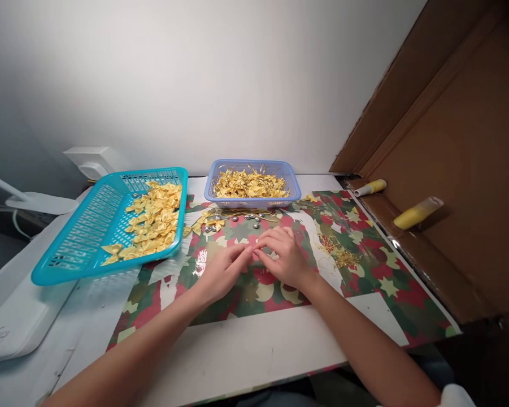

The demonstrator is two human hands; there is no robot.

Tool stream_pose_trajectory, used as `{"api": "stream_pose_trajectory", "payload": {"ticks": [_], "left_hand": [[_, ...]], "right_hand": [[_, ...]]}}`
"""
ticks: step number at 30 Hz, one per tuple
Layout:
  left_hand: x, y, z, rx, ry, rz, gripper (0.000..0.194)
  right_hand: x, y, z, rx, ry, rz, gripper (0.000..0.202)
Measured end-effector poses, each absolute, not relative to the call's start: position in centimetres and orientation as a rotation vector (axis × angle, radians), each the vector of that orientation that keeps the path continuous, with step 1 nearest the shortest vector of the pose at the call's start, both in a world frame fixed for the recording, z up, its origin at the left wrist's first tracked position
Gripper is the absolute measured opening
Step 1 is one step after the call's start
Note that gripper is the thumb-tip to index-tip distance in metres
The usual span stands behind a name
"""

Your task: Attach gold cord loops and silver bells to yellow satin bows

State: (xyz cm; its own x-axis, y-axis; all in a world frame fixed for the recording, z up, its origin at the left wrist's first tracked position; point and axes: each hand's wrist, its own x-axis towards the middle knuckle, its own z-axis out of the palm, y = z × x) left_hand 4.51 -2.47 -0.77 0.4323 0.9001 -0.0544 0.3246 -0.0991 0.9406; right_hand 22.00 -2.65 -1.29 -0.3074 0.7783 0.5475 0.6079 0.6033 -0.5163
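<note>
My left hand [225,272] and my right hand [283,257] meet fingertip to fingertip above the patterned sheet [246,294]. Both are pinched closed; whatever lies between the fingertips is too small to make out. Just beyond them lie small silver beads [256,225], thin gold strips [271,217] and a few yellow bows [217,224]. A blue-purple basket [254,200] behind holds many yellow bows with gold ties. To the left, a turquoise basket [85,226] holds more yellow bows and some silver pieces.
Thin gold clippings [343,254] are scattered right of my hands. Two yellow-and-white tubes [417,213] stick out by the brown cardboard wall [457,141] at right. A white box-like device [17,328] sits under the turquoise basket, near a white lamp base [42,202].
</note>
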Motion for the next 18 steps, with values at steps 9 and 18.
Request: {"api": "stream_pose_trajectory", "payload": {"ticks": [9,18], "left_hand": [[4.6,-2.4,-2.8,0.652,0.830,0.983,0.026],[3.8,-2.6,-2.4,0.678,0.974,0.951,0.028]], "right_hand": [[21.1,-3.1,-2.1,-1.138,-2.074,0.173,0.013],[21.5,-3.3,-2.1,-1.073,-2.194,0.049,0.017]]}}
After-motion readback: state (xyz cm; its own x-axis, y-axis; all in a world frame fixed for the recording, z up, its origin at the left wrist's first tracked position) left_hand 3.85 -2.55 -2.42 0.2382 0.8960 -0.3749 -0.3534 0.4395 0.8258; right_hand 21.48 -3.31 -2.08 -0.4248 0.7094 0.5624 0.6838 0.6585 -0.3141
